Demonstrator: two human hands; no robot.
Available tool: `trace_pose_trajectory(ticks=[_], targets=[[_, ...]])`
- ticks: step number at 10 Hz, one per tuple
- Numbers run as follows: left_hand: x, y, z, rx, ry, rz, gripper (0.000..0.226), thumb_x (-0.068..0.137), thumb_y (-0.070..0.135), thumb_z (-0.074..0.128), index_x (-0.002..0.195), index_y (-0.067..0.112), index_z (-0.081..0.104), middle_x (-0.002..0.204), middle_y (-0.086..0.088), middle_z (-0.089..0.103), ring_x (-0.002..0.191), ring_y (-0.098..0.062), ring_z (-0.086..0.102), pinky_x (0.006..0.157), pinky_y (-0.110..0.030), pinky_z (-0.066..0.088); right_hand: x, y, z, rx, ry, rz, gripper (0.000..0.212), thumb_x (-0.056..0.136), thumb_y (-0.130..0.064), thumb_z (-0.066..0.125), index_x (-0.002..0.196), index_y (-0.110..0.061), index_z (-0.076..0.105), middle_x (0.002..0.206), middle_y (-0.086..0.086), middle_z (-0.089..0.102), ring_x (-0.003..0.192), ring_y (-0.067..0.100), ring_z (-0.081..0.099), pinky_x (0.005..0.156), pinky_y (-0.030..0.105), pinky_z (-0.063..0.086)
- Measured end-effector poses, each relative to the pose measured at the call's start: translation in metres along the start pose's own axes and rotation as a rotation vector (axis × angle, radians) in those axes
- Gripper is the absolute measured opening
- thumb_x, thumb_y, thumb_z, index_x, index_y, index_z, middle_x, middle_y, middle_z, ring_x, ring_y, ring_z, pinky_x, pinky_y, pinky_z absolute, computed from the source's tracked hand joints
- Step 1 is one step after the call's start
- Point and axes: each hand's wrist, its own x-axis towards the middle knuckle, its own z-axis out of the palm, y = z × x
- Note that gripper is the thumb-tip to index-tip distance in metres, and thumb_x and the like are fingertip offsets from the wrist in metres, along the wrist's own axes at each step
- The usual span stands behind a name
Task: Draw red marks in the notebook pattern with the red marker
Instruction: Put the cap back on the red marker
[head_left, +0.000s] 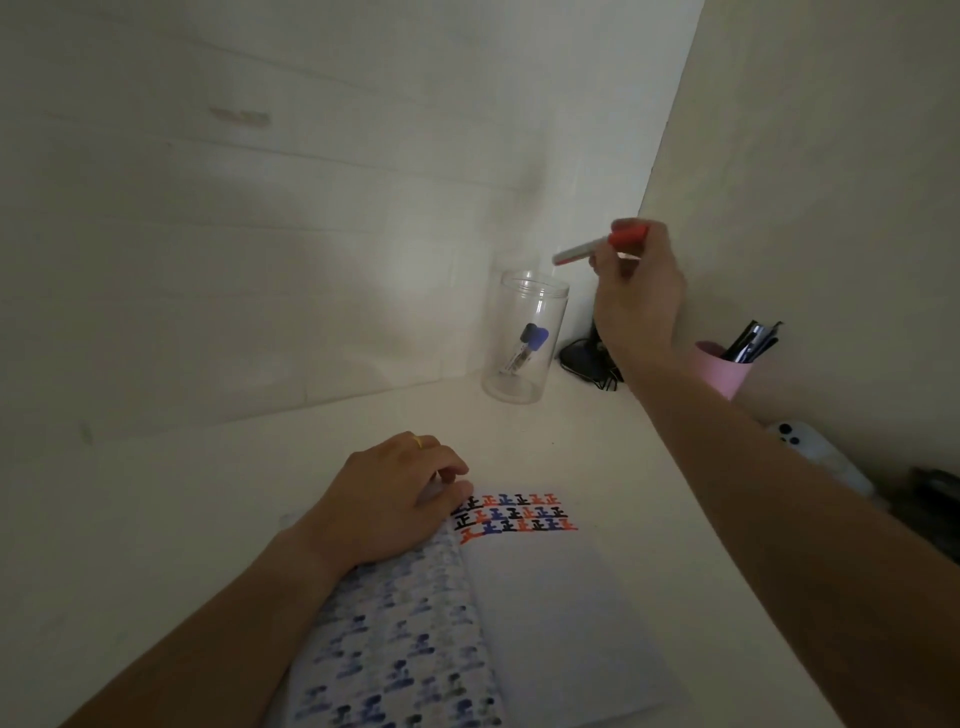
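A red marker is pinched in the raised right hand, above a clear jar. The open notebook is pressed flat on the white desk by the left hand, fingers curled, beside the red, blue and black pattern.

Dim corner: 2 white walls, white desk.

The right hand is holding the red marker above the clear jar, while the left hand is pressing the notebook onto the table.
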Motion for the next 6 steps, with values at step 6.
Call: trace_pose_trajectory(ticks=[6], targets=[[0.002, -0.005, 0.005, 0.007, 0.06, 0.025, 0.037, 0.093, 0.06, 0.043, 0.111, 0.037, 0.065, 0.106, 0.018, 0.069, 0.1, -0.005, 0.058, 0.079, -0.033, 0.053, 0.023, 0.034, 0.071, -0.502, -0.387, 0.095, 0.027, 0.098, -0.013, 0.056, 0.119, -0.008, 0.073, 0.116, 0.01, 0.077, 0.108, 0.028, 0.07, 0.095, 0.038, 0.056]])
